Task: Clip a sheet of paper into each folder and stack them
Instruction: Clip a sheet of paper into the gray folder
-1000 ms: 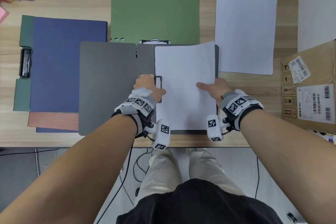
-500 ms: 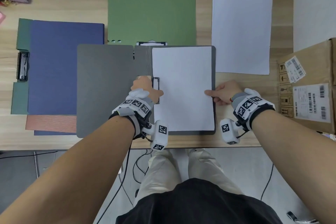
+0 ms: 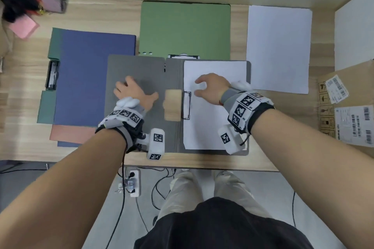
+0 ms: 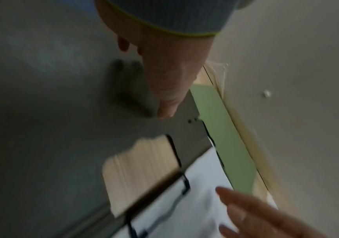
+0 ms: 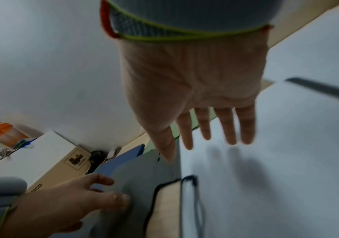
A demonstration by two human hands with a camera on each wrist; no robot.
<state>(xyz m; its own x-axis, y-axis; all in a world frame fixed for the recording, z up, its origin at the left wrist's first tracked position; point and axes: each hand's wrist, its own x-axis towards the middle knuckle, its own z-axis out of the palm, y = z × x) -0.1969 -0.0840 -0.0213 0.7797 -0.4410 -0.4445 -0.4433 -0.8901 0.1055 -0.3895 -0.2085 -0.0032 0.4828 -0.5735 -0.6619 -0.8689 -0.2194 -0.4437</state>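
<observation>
**A:** Two hands over one open grey card folder [image 3: 141, 79] at the near edge of the pale wooden desk [image 3: 202, 159]. The left hand [image 3: 133, 92] sits flat on the left cover, fingers spread, gripping nothing. The right hand [image 3: 212, 87] hovers above the white sheet of paper [image 3: 214, 127] on the right half, fingers loosely spread, holding nothing.

**B:** Sheet clipped?

**A:** The black wire clip [image 3: 186, 105] lies over its left edge, beside the cut-out in the spine. Can't tell how firmly it bites; both wrist views are motion-blurred.

**B:** Folder count?

**A:** At least five besides the grey one. A closed light-green folder [image 3: 185, 28] is behind it, with its near edge tucked under. The left stack has a blue folder [image 3: 95, 79] on top, a dark-green one [image 3: 45, 105] with a black clip [image 3: 53, 75] under it, then a salmon-pink edge [image 3: 70, 135] and another blue sliver, mostly covered.

**B:** Spare paper?

**A:** One loose white paper pile [image 3: 278, 48] to the right of the grey folder. Can't tell the sheet count.

**B:** Any readable text?

**A:** The brown cardboard box [image 3: 348, 107] at right carries barcoded shipping labels and handling pictograms, print too small to read. Wrist bands show square black-and-white marker tags. Far-left clutter is blurred and cut off.
</observation>
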